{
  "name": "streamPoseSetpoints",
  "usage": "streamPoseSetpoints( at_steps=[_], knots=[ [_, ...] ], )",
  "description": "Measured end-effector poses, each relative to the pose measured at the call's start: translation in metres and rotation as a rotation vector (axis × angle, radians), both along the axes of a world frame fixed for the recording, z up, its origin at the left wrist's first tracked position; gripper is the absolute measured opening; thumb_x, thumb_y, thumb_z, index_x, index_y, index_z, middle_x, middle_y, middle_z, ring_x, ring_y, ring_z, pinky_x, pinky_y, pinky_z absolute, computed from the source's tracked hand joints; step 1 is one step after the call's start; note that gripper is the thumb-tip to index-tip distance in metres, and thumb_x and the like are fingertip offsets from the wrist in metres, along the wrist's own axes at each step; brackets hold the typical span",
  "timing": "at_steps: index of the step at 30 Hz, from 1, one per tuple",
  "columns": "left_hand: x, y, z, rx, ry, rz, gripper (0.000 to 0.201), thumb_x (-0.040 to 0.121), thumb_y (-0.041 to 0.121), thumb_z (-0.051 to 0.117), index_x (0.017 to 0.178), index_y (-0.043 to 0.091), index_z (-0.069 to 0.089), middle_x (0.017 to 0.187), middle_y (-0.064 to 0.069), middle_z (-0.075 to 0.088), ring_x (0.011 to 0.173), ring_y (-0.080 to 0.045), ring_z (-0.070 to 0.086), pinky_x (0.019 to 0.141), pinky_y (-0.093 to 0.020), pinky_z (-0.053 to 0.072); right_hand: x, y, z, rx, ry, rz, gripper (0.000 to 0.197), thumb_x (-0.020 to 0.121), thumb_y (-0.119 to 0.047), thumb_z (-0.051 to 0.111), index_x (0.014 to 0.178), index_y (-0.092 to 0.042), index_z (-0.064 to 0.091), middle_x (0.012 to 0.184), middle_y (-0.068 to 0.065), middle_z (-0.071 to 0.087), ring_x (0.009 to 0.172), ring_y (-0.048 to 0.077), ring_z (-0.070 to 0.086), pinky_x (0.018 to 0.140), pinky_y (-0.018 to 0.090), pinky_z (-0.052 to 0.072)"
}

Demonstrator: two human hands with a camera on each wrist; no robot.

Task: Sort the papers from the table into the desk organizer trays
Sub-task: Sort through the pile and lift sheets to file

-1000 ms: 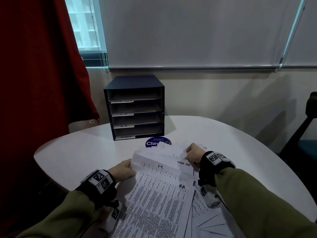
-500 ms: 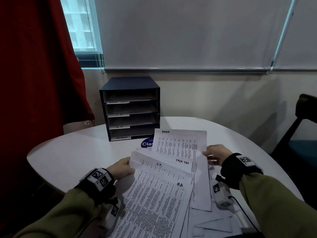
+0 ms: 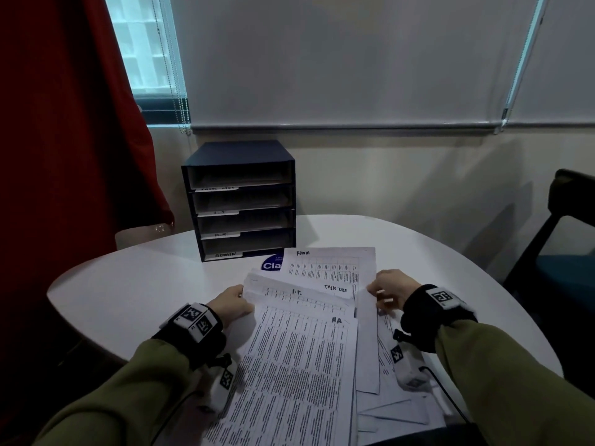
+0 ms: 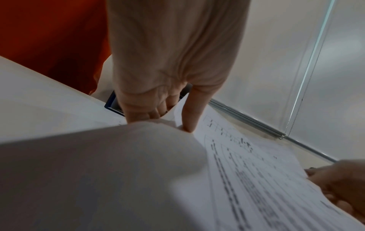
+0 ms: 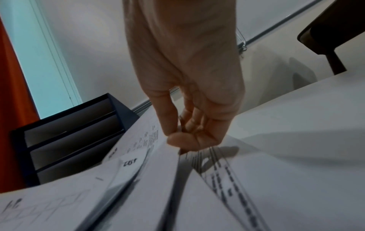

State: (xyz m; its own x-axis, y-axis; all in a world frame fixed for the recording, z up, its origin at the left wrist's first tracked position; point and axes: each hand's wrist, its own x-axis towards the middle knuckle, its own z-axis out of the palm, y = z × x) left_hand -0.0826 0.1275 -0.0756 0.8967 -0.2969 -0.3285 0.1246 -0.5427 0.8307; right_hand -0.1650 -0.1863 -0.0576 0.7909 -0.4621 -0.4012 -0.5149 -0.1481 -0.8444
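Head view shows your papers [image 3: 299, 342] fanned across the near side of the white table [image 3: 128, 294], with the dark desk organizer [image 3: 240, 201] standing just beyond them, its four trays labelled. Your left hand [image 3: 230, 304] pinches the left edge of the upper sheets, thumb on top and fingers beneath. Your right hand [image 3: 391, 289] has its grip closed on the right edge of the sheet marked ADMIN [image 3: 331, 268], thumb against fingers.
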Motion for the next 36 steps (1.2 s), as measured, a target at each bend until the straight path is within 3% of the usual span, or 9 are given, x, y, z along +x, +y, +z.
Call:
streamPoseSetpoints(
  at_steps=[7,10,13,17,22,24,27,33,36],
  knots=[
    [0.001,0.002,-0.004,-0.001,0.01,0.07,0.037,0.082,-0.008,0.053,0.116,0.002,0.046,0.119,-0.023,0.058,0.108,-0.035,0.057,0.09,-0.043,0.049,0.004,0.013,0.002,-0.107,-0.076,0.154,0.026,0.092,0.0,0.047,0.113,-0.008,0.058,0.077,0.006,0.058,0.06,0.018,0.053,0.049,0.022,0.043],
    [0.001,0.003,-0.004,-0.092,0.054,0.125,0.052,0.082,-0.012,0.053,0.126,0.005,0.034,0.104,-0.018,0.058,0.077,-0.025,0.057,0.062,-0.031,0.051,0.006,0.015,0.0,0.02,-0.028,0.16,0.026,0.091,0.006,0.046,0.112,-0.002,0.059,0.082,0.013,0.06,0.06,0.024,0.058,0.043,0.025,0.047],
    [-0.001,0.004,-0.001,-0.102,0.042,0.101,0.044,0.083,-0.016,0.047,0.124,-0.001,0.049,0.09,-0.014,0.059,0.056,-0.015,0.042,0.044,-0.019,0.035,0.011,0.017,-0.002,0.146,0.018,0.148,0.017,0.093,0.006,0.042,0.103,-0.002,0.054,0.077,0.013,0.057,0.057,0.022,0.057,0.04,0.024,0.048],
    [0.0,0.007,0.001,-0.084,0.052,0.076,0.027,0.086,-0.014,0.048,0.109,-0.006,0.06,0.07,-0.007,0.054,0.055,-0.015,0.041,0.049,-0.022,0.031,0.012,0.026,-0.006,0.316,0.07,0.191,0.028,0.095,0.007,0.028,0.08,-0.006,0.047,0.055,0.005,0.043,0.033,0.013,0.038,0.036,0.022,0.047],
    [0.004,0.022,0.001,-0.075,0.062,0.115,0.014,0.087,-0.013,0.049,0.091,-0.001,0.056,0.073,-0.012,0.054,0.057,-0.017,0.045,0.047,-0.022,0.038,0.011,0.028,-0.001,0.342,0.099,0.309,0.02,0.096,0.001,0.033,0.084,-0.007,0.046,0.054,0.006,0.051,0.053,0.018,0.041,0.044,0.026,0.051],
    [0.006,0.03,-0.001,-0.094,0.045,0.115,0.026,0.087,-0.014,0.047,0.107,0.001,0.053,0.091,-0.018,0.059,0.063,-0.018,0.049,0.048,-0.02,0.043,0.016,0.028,-0.002,0.272,0.067,0.254,0.023,0.093,0.002,0.035,0.094,-0.004,0.057,0.066,0.009,0.058,0.056,0.018,0.051,0.048,0.026,0.053],
    [0.01,0.041,-0.006,-0.131,0.006,0.122,0.043,0.087,-0.014,0.044,0.127,0.001,0.048,0.119,-0.023,0.058,0.077,-0.02,0.053,0.064,-0.027,0.045,0.026,0.032,-0.006,0.146,-0.003,0.097,0.029,0.093,0.003,0.029,0.096,-0.001,0.057,0.062,0.009,0.044,0.044,0.016,0.036,0.047,0.025,0.044],
    [0.013,0.062,-0.004,-0.155,0.009,0.177,0.047,0.088,-0.011,0.044,0.133,0.004,0.044,0.127,-0.022,0.055,0.116,-0.038,0.051,0.099,-0.048,0.043,0.034,0.038,-0.009,-0.08,0.126,0.225,0.011,0.082,-0.007,0.064,0.079,-0.013,0.055,0.084,0.01,0.058,0.059,0.02,0.057,0.04,0.02,0.05],
    [0.01,0.065,-0.003,-0.16,0.024,0.181,0.05,0.088,-0.014,0.042,0.134,0.004,0.042,0.128,-0.023,0.054,0.113,-0.037,0.052,0.099,-0.048,0.042,0.034,0.048,-0.007,-0.204,0.156,0.294,0.018,0.069,0.003,0.065,0.063,-0.007,0.052,0.062,0.011,0.054,0.043,0.02,0.051,0.043,0.021,0.045]
  ],
)
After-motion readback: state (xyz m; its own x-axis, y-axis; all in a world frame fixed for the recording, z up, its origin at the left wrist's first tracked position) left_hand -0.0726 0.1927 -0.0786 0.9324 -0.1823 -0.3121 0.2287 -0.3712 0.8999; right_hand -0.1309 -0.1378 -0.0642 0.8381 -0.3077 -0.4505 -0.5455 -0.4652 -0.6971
